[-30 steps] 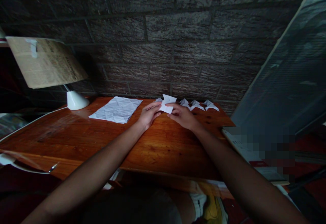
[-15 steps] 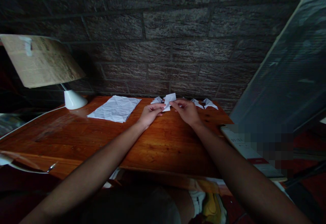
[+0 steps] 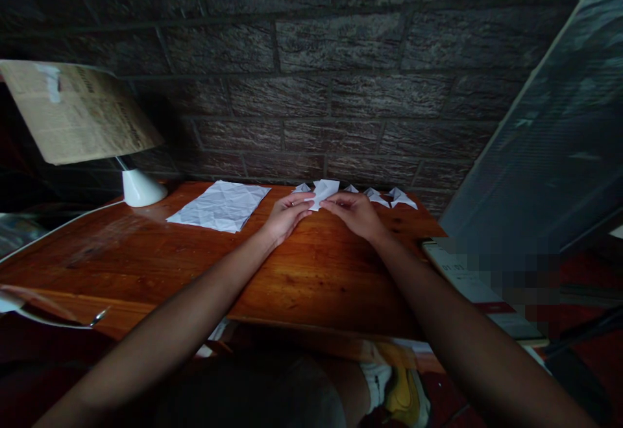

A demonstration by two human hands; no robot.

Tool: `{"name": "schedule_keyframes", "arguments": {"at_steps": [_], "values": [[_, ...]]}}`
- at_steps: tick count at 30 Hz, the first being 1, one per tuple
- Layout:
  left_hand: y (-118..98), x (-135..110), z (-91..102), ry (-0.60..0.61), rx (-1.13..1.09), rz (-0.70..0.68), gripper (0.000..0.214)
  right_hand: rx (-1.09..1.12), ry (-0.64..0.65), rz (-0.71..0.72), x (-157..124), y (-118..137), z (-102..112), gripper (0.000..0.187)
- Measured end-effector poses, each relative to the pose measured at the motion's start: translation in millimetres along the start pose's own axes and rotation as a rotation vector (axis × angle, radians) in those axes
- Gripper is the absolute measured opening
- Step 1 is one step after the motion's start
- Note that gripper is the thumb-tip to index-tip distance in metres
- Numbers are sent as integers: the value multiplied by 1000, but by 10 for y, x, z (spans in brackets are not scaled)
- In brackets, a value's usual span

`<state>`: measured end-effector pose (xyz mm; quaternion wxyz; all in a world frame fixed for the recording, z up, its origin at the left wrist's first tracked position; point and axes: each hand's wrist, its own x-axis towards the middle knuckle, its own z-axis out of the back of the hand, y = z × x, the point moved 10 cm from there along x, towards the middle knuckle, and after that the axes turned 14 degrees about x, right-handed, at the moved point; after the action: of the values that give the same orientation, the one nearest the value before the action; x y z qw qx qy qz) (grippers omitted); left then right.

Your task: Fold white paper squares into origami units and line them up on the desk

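Observation:
Between my two hands is a small folded piece of white paper point(image 3: 325, 189), held up near the back of the wooden table point(image 3: 311, 285). My left hand point(image 3: 287, 215) pinches its left edge between thumb and fingers. On the other side, my right hand point(image 3: 356, 213) grips the lower right edge the same way. Several folded paper pieces point(image 3: 402, 198) stand in a row along the wall, partly hidden behind my hands. Creased white sheets point(image 3: 221, 206) lie flat to the left.
A lamp point(image 3: 141, 188) with a newsprint-like shade point(image 3: 78, 113) stands at the left, its white cord point(image 3: 63, 228) crossing the table. A brick wall point(image 3: 302, 91) rises behind. At the right edge is a flat device showing digits point(image 3: 452, 266), partly blurred out.
Both hands have shifted slightly on the folded paper, which has turned a little and shows a broader face. More of the folded piece behind my right hand shows.

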<state>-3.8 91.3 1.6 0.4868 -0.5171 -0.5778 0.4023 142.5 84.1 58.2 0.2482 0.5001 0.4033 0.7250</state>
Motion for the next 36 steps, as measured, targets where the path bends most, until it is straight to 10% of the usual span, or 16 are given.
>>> {"name": "schedule_keyframes", "arguments": {"at_steps": [18, 36], "values": [[-107, -37, -126, 46, 279, -164, 19, 126, -262, -56, 0, -116, 184, 35], [-184, -114, -230, 105, 348, -199, 38, 194, -258, -34, 26, -87, 189, 34]]}}
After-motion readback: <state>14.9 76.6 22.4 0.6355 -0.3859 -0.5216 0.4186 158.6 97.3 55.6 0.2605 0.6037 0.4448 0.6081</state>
